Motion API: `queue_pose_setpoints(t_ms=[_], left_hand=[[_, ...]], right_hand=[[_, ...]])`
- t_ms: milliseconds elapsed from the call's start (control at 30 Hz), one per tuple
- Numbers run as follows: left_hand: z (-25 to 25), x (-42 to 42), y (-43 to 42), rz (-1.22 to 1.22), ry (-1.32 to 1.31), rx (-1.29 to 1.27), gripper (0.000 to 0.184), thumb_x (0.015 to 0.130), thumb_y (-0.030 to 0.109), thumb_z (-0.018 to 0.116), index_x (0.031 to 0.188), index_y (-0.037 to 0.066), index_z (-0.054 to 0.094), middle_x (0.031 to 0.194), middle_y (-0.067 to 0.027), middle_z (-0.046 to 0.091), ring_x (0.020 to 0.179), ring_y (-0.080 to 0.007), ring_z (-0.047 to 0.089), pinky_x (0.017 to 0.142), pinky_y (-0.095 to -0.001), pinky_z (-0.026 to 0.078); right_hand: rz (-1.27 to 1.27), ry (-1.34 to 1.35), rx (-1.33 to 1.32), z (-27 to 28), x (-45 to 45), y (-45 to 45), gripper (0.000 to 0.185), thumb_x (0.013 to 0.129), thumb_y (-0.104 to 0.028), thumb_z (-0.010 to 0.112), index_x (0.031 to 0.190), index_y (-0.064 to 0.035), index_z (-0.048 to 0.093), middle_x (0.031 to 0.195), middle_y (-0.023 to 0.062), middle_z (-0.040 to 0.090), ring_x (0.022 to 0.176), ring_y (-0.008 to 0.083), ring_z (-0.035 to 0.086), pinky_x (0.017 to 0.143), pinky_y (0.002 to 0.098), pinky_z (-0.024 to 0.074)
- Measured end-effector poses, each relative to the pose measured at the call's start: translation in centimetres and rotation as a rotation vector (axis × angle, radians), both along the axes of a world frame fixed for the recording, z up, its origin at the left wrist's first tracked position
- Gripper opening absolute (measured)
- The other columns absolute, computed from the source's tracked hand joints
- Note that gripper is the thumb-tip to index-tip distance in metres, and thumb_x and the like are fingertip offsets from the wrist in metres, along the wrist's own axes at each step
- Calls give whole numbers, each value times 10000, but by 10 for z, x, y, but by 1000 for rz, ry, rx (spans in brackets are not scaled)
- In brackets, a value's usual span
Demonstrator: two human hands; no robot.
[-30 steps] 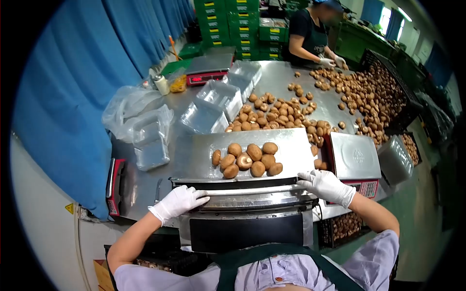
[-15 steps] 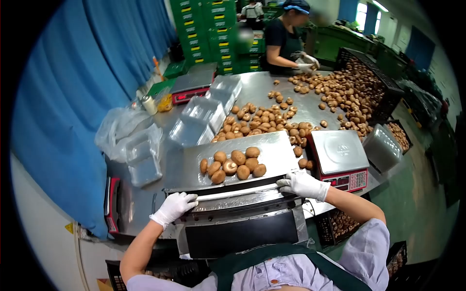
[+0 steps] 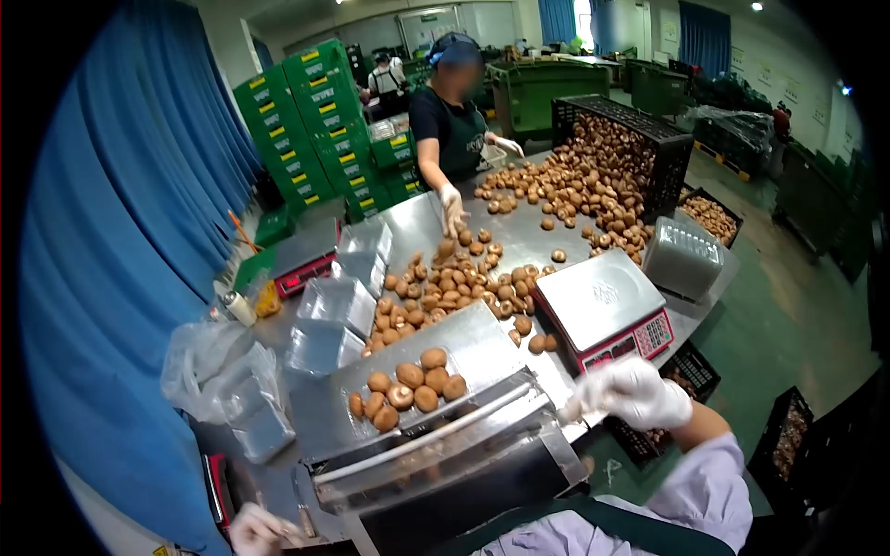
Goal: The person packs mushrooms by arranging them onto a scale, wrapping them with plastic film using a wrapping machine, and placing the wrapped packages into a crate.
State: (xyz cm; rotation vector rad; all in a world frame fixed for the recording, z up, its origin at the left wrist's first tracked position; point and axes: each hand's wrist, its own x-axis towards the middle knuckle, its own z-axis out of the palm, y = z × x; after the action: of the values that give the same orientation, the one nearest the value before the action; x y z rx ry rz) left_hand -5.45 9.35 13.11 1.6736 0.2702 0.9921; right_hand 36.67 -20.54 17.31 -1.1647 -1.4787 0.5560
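Mushrooms beyond the white bar look bruisable, best cupped from below; left hand and right hand, grips unclear, flank its ends.

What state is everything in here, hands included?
Left hand: gloved, blurred; grip unclear
Right hand: gloved, fingers bent; grip unclear
Brown mushrooms: grouped on the metal plate
Nearest digital scale: platform bare
Black crate: tipped on its side, mushrooms spilling out
Green crates: stacked
Clear trays beside the scale: stacked together
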Motion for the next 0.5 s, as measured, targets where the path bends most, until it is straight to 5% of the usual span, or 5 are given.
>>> queue_pose_setpoints(t_ms=[67,100,133,267,500], left_hand=[[27,39,25,-27,-130,-165,295,920,108,549,682,68,379,678,-19,360,707,-144,573,643,-322,505],[26,62,47,-11,-222,-213,190,907,94,563,759,44,454,753,-36,434,858,-146,559,808,-377,490],[11,84,78,87,-225,-149,95,895,82,573,945,10,535,959,-62,548,977,-157,549,949,-377,435],[-44,178,156,403,452,804,465,794,75,640,1230,-6,499,1358,-197,456,1239,-308,464,1061,-372,349],[-141,188,175,114,797,873,514,844,162,597,1299,-27,453,1400,-254,370,1294,-392,370,1081,-411,313]], right_hand=[[-272,-143,115,-2,14,47,88,948,-38,492,943,28,549,970,130,651,954,188,636,824,305,511],[-331,229,-1,1,16,83,92,936,-31,515,970,40,561,1071,151,639,1010,198,627,870,309,504],[-386,88,197,-12,30,124,146,899,-21,567,1036,30,568,1162,163,615,1022,211,627,882,313,500],[-548,-706,235,-108,89,259,608,741,-26,697,1295,-35,447,1378,222,408,1259,339,440,1051,364,385],[-318,-890,-76,-207,100,254,429,942,-296,490,1275,-26,497,1339,248,417,1228,385,428,1023,411,376]])
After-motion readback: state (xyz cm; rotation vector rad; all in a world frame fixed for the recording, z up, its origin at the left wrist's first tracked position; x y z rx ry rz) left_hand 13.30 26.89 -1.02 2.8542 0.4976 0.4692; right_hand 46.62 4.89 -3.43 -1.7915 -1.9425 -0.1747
